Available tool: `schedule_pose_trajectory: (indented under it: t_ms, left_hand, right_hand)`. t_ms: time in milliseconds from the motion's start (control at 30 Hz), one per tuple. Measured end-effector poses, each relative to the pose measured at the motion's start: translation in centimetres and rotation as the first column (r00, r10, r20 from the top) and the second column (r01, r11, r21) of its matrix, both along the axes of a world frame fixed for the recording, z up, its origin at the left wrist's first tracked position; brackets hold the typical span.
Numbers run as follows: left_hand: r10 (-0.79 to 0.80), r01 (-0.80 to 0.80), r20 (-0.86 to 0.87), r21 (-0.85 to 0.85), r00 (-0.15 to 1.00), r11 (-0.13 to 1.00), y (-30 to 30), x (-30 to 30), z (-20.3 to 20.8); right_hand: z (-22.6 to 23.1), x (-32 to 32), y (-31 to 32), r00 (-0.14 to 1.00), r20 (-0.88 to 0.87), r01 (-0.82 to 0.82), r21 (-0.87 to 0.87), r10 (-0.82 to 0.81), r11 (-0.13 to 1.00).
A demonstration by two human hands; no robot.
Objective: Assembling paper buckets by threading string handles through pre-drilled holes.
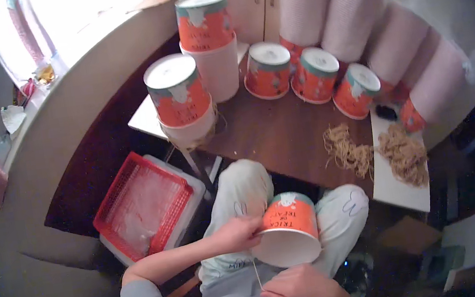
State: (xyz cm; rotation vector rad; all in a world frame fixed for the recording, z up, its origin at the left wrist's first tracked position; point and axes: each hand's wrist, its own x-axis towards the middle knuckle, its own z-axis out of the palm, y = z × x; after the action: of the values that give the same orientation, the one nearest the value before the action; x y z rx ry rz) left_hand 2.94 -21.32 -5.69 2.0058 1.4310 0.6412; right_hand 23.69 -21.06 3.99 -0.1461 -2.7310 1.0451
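An orange and green paper bucket (287, 220) lies tilted between my knees, its white open mouth turned toward me. My left hand (239, 234) is closed at the left side of its rim, with the fingertips partly hidden. A thin pale cord (257, 273) runs down from the rim beside my left hand to my right hand (303, 287). Below the bucket, close to my body, the right hand is closed, pinching the cord's lower end. A small white piece shows by the right fingers; I cannot make out what it is.
Upside-down buckets (267, 71) stand on the brown table (266, 135), some stacked at the left. Bundles of tan cord (349, 151) lie at its right, partly on a white board (401, 189). Tall wrapped stacks (352, 17) line the back. A red basket (145, 204) sits at the left.
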Motion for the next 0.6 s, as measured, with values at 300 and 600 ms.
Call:
schedule_pose_trajectory:
  t_ms: [300, 600]
  left_hand:
    - [0.596, -0.196, -0.112, 0.883, 0.795, 0.427, 4.1, -9.2, 11.9]
    - [0.918, 0.056, -0.037, 0.998, 0.395, 0.016, 10.1, -22.5, 14.3]
  right_hand:
    - [4.2, -5.9, 5.7, 0.952, -0.281, 0.249, 0.480, -0.122, 0.841]
    - [1.0, -22.5, 19.1, 0.888, -0.460, 0.354, 0.665, -0.013, 0.658]
